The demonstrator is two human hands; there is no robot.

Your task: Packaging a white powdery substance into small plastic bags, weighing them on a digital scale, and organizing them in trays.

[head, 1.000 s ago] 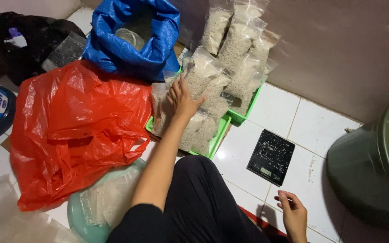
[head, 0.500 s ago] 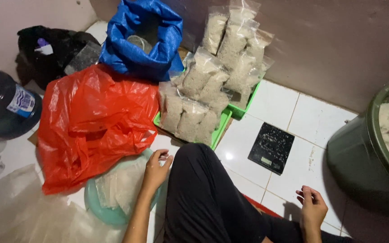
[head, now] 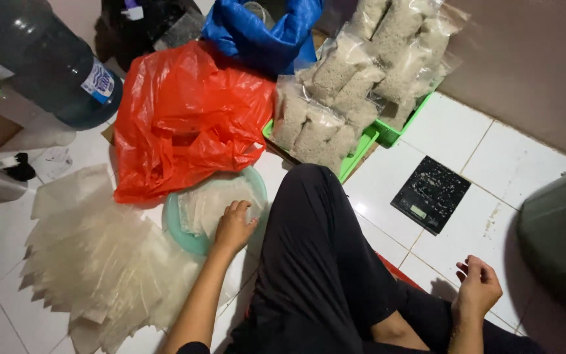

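My left hand (head: 234, 226) rests with fingers on a stack of clear plastic bags lying in a pale green bowl (head: 179, 235) on the white tiled floor. My right hand (head: 477, 288) hangs loosely curled and holds nothing, near my right knee, just in front of a small black digital scale (head: 431, 194). Several clear bags filled with white rice (head: 345, 98) are piled in green trays (head: 361, 147) beyond my knee. More flat clear plastic bags (head: 99, 262) are spread on the floor to the left.
A crumpled red plastic bag (head: 188, 121) lies behind the bowl, a blue bag (head: 263, 33) and a black bag (head: 145, 23) beyond it. A large dark water jug (head: 47, 62) lies at left. A green bucket (head: 558, 236) stands at right.
My left hand drew back from the stacked rice bags and came down onto the clear bags in the bowl. The view swung left and downward. My right hand stayed near my knee.
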